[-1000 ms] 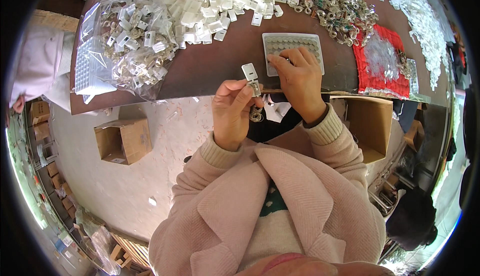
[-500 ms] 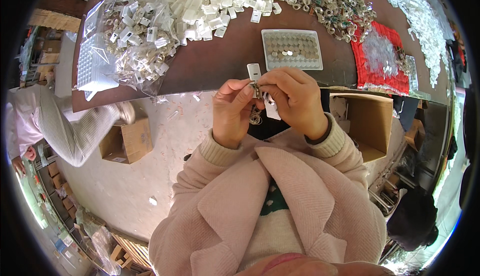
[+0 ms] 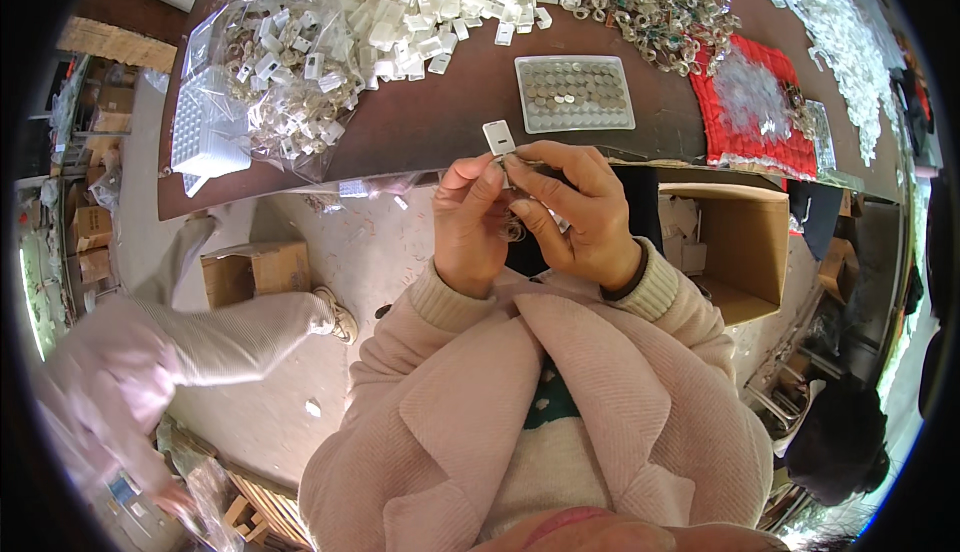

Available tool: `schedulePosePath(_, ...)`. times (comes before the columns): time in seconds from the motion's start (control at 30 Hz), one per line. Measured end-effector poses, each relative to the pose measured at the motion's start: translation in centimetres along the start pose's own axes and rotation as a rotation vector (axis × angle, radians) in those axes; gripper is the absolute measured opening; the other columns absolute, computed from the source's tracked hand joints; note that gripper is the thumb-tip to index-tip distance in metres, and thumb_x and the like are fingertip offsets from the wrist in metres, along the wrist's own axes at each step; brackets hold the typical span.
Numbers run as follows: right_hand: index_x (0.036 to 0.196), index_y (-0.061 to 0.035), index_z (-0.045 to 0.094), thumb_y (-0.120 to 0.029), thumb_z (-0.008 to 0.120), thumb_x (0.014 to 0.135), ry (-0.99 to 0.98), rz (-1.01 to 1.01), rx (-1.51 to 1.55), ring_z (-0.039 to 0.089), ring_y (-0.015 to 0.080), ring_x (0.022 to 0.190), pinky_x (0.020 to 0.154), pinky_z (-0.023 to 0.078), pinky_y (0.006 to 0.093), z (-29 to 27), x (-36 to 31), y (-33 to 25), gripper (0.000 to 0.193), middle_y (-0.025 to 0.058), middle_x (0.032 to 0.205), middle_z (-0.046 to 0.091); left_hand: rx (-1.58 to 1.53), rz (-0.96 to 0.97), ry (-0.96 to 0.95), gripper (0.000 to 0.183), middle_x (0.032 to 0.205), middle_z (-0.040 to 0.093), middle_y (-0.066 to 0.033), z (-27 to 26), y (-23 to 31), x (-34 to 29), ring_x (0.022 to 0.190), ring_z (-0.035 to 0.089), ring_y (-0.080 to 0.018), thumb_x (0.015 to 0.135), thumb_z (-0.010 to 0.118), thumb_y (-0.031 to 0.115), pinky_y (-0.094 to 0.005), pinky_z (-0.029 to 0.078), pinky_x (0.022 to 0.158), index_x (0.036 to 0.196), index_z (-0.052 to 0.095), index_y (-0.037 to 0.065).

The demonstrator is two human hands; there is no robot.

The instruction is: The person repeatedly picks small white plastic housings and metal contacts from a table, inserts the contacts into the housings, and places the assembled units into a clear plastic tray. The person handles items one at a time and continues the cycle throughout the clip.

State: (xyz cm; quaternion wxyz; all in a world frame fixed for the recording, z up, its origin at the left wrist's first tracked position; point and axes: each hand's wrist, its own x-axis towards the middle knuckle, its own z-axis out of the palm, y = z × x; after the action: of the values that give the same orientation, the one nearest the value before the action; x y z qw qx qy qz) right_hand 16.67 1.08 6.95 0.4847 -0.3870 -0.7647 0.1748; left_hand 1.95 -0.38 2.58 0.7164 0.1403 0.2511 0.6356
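My left hand [image 3: 470,217] and my right hand [image 3: 575,212] meet just below the table edge, fingertips pinched together on a small white plastic piece [image 3: 498,138] with a metal part hanging under it. The piece sticks up above my thumbs. Straight ahead on the brown table [image 3: 440,122] lies a white tray of small round metal discs [image 3: 575,94]. What sits between my fingers is mostly hidden.
A heap of white plastic pieces [image 3: 400,2] and clear bags [image 3: 270,92] covers the table's far left. Metal rings [image 3: 650,2] and a red mat [image 3: 760,112] lie right. An open cardboard box [image 3: 730,242] stands beside me. A person in pale clothes [image 3: 180,352] walks at left.
My right hand has come back from the disc tray and joined the left on the white piece. The person at left has walked nearer along the floor.
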Motion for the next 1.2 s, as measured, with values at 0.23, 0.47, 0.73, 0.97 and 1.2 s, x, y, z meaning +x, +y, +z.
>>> schedulePosePath(0.23, 0.109, 0.0002, 0.069, -0.008, 0.072, 0.089, -0.031, 0.808, 0.785, 0.067, 0.0120, 0.084, 0.075, 0.052, 0.0244, -0.6, 0.9, 1.6, 0.021, 0.0093, 0.094, 0.072, -0.051, -0.168, -0.168, 0.016, 0.096, 0.070, -0.0130, 0.0, 0.4, 0.0, 0.077, 0.063, -0.0172, 0.095, 0.066, 0.012, -0.0307, 0.053, 0.072, 0.108, 0.065, 0.003)
schedulePosePath(0.47, 0.098, -0.0007, 0.072, 0.008, 0.074, 0.077, 0.070, 0.220, 0.565, 0.069, 0.0211, 0.089, 0.079, 0.054, 0.0292, -0.1, 0.2, 1.1, 0.023, 0.0122, 0.100, 0.071, -0.051, -0.200, -0.061, 0.019, 0.096, 0.068, -0.0047, -0.1, 0.1, -0.4, 0.080, 0.062, -0.0129, 0.097, 0.065, 0.022, -0.0304, 0.052, 0.073, 0.108, 0.063, 0.006)
schedulePosePath(0.73, 0.098, -0.0005, 0.072, 0.010, 0.074, 0.071, 0.029, -0.088, 0.346, 0.067, 0.0270, 0.095, 0.083, 0.054, 0.0341, -0.1, 0.5, 1.6, 0.029, 0.0125, 0.103, 0.068, -0.346, -0.283, -0.155, 0.028, 0.117, 0.064, -0.0070, -0.9, -0.5, -0.4, 0.110, 0.061, -0.0217, 0.103, 0.054, 0.027, -0.0408, 0.048, 0.101, 0.124, 0.056, 0.008)
schedulePosePath(0.97, 0.097, 0.0002, 0.067, 0.012, 0.067, 0.073, 0.124, -0.082, 0.314, 0.067, 0.0290, 0.095, 0.081, 0.055, 0.0349, 0.9, 0.2, 1.7, 0.027, 0.0133, 0.100, 0.067, -0.278, -0.323, -0.137, 0.035, 0.116, 0.062, -0.0073, -0.4, -1.2, -0.4, 0.111, 0.058, -0.0226, 0.103, 0.054, 0.036, -0.0403, 0.050, 0.096, 0.125, 0.057, 0.009)
schedulePosePath(1.2, 0.105, -0.0007, 0.067, 0.001, 0.071, 0.079, 0.087, -0.208, 0.127, 0.066, 0.0339, 0.102, 0.087, 0.053, 0.0411, -0.2, -0.5, 2.5, 0.026, 0.0164, 0.111, 0.068, -0.100, -0.200, -0.030, 0.027, 0.106, 0.063, -0.0029, 1.5, -1.1, -1.1, 0.100, 0.061, -0.0126, 0.101, 0.058, 0.027, -0.0297, 0.051, 0.088, 0.119, 0.058, 0.007)
